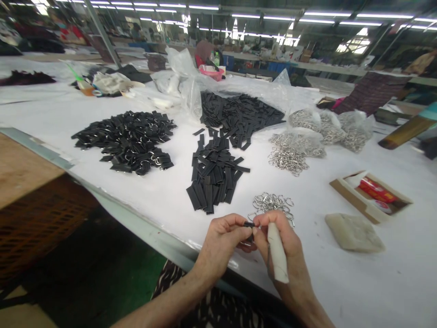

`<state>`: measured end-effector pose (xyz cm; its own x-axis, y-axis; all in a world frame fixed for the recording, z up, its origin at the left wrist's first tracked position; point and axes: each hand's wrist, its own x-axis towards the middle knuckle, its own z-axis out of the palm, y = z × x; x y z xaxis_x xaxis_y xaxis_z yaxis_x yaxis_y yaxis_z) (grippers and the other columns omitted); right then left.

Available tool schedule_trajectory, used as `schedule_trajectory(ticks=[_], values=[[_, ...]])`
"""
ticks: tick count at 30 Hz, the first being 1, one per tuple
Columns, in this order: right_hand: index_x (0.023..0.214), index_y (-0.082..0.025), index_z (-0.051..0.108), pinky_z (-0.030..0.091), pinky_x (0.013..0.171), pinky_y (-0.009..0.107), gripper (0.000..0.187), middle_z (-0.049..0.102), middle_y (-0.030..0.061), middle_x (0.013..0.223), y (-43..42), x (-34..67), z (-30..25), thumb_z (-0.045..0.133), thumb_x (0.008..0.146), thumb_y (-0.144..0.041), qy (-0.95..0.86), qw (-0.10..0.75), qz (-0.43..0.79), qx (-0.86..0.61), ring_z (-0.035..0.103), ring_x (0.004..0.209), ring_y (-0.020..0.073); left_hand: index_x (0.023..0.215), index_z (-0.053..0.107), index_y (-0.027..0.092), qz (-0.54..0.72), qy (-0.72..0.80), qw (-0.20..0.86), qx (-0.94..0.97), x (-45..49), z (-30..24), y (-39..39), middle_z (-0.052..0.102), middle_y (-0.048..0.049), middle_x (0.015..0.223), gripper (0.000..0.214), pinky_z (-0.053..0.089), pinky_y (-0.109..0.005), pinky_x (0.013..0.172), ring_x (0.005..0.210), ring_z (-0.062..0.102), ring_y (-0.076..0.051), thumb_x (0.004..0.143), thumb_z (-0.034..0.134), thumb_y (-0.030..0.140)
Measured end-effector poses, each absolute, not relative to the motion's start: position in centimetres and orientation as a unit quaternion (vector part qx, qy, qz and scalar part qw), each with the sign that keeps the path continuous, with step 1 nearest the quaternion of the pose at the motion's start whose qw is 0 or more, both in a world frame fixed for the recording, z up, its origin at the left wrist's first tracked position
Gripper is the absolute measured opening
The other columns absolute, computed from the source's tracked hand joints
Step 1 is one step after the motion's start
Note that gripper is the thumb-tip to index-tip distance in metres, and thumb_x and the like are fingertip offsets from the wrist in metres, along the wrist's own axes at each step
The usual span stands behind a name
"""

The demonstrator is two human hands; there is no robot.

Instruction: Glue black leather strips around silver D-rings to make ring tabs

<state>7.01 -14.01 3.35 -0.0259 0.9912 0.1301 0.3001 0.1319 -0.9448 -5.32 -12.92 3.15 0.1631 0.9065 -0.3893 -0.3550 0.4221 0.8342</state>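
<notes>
Above the table's near edge, my left hand (218, 246) pinches a small folded black strip (249, 224) between thumb and fingers. My right hand (293, 255) meets it from the other side, its thumb and forefinger closed at the same strip. A tool with a whitish wrapped handle (278, 257) lies along that right hand, held in its grip; its working end is hidden. Just beyond the fingers is a small heap of silver metal rings (271, 202). Loose flat black strips (215, 173) are piled ahead of my left hand.
A heap of black strips fitted with rings (128, 139) lies at left. Farther back is a larger strip pile (239, 114) beside clear plastic (191, 86). Bagged metal rings (307, 132), an open cardboard box (353, 200) and a pale block (355, 232) sit at right.
</notes>
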Motion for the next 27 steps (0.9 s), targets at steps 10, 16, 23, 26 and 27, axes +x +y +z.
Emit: schedule_trajectory(ticks=[10,16,23,26,27], values=[[0.075,-0.025,0.055,0.042,0.038,0.019,0.016,0.065,-0.0013,0.063,-15.1,9.7,2.0,0.061,0.079,-0.039,-0.717,0.396,0.192,-0.541,0.059,0.046,0.0125,0.069,0.068,0.018,0.48,0.601,0.419,0.483,-11.9,6.0,-13.1,0.066,-0.003,0.083,0.006,0.045,-0.025,0.072,0.077,0.058,-0.016,0.07,0.063,0.02],[0.082,-0.028,0.06,0.041,0.034,0.025,0.024,0.06,-0.0037,0.051,-15.0,10.6,0.4,0.057,0.078,-0.052,-0.684,0.408,0.149,-0.587,0.05,0.032,0.0141,0.083,0.068,0.017,0.38,0.732,0.053,0.563,-21.4,5.6,-7.4,0.063,-0.0048,0.085,0.019,0.046,-0.031,0.074,0.075,0.059,-0.019,0.077,0.052,0.025],[0.081,-0.03,0.064,0.039,0.035,0.029,0.022,0.061,-0.0012,0.049,-15.0,11.1,-1.2,0.055,0.08,-0.049,-0.678,0.409,0.162,-0.59,0.053,0.036,0.0193,0.109,0.06,0.015,0.334,0.702,0.053,0.627,-20.3,3.5,-7.2,0.062,-0.012,0.109,0.032,0.05,-0.036,0.075,0.083,0.06,-0.022,0.079,0.049,0.019],[0.086,-0.028,0.065,0.044,0.044,0.029,0.021,0.067,0.0008,0.06,-15.3,11.8,-0.7,0.053,0.082,-0.045,-0.69,0.395,0.144,-0.589,0.06,0.047,0.0198,0.094,0.068,0.022,0.274,0.621,0.132,0.723,-18.1,2.9,-8.3,0.068,-0.0044,0.106,0.027,0.047,-0.032,0.088,0.098,0.059,-0.021,0.076,0.051,0.013],[0.086,-0.027,0.064,0.045,0.047,0.028,0.02,0.067,0.001,0.062,-15.4,12.1,-0.4,0.053,0.082,-0.043,-0.696,0.39,0.132,-0.588,0.06,0.05,0.019,0.095,0.068,0.022,0.261,0.603,0.147,0.739,-17.9,2.9,-8.4,0.067,-0.0046,0.11,0.029,0.045,-0.033,0.092,0.103,0.057,-0.022,0.075,0.05,0.013]])
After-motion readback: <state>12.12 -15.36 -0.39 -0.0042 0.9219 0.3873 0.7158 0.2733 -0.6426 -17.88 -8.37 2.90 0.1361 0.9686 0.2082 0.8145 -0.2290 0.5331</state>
